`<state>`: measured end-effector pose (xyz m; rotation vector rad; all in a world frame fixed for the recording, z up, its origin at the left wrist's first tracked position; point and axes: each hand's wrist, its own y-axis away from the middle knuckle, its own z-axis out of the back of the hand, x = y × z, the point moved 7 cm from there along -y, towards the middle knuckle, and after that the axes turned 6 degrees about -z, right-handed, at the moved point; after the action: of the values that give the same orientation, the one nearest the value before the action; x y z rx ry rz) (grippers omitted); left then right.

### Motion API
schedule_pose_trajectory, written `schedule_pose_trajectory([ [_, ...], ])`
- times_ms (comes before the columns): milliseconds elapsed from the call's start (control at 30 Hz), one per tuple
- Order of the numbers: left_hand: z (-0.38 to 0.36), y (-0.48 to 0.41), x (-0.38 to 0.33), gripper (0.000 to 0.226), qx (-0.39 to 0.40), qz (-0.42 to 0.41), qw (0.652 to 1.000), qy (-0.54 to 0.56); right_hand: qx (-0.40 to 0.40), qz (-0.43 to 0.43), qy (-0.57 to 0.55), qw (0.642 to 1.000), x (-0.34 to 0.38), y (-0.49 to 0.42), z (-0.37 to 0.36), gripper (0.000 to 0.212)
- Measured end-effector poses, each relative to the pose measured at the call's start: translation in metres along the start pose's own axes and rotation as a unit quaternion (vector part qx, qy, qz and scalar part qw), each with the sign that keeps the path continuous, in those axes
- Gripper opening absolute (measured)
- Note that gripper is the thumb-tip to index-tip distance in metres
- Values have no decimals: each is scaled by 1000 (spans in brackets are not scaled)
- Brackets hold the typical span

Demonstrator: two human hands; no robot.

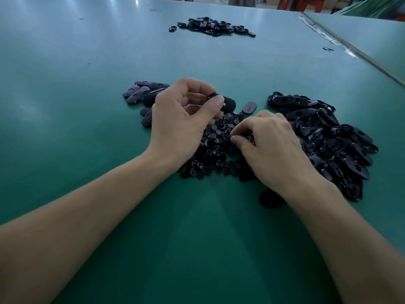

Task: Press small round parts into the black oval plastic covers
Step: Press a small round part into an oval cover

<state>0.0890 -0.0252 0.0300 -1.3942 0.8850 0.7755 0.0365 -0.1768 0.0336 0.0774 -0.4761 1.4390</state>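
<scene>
Fingers of the left hand (pixel 179 119) pinch one cover (pixel 228 105) just above the frame's centre, and the right hand (pixel 269 148) curls its fingertips into the round parts (pixel 217 139) below it; whether it grasps one, I cannot tell. Covers (pixel 333 141) lie heaped at centre right, a small heap (pixel 140 95) at centre left, a far heap (pixel 214 26) at top, on the table (pixel 76 106).
</scene>
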Motion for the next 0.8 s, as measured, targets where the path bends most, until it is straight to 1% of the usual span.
schedule_pose_trajectory([
  [167,0,1,3,15,7,7,1000,3,-3,21,-20,1000,5,2,0,2],
  [267,-1,1,4,15,7,15,1000,6,-9,43,-46,998,9,3,1,6],
  [333,-1,0,4,14,3,22,1000,16,-32,46,-99,994,10,4,6,9],
  [400,-1,1,3,14,2,29,999,20,-59,43,-141,987,10,4,12,7],
  [500,-2,1,2,15,3,27,1000,13,-91,38,-154,983,9,5,19,22],
  [533,-2,1,2,15,4,26,1000,8,-104,40,-156,981,9,5,21,22],
  [700,-1,0,2,12,11,10,1000,-27,-147,26,-221,964,4,8,29,12],
  [800,-3,1,0,14,27,-3,999,-35,-151,12,-266,952,0,7,30,13],
])
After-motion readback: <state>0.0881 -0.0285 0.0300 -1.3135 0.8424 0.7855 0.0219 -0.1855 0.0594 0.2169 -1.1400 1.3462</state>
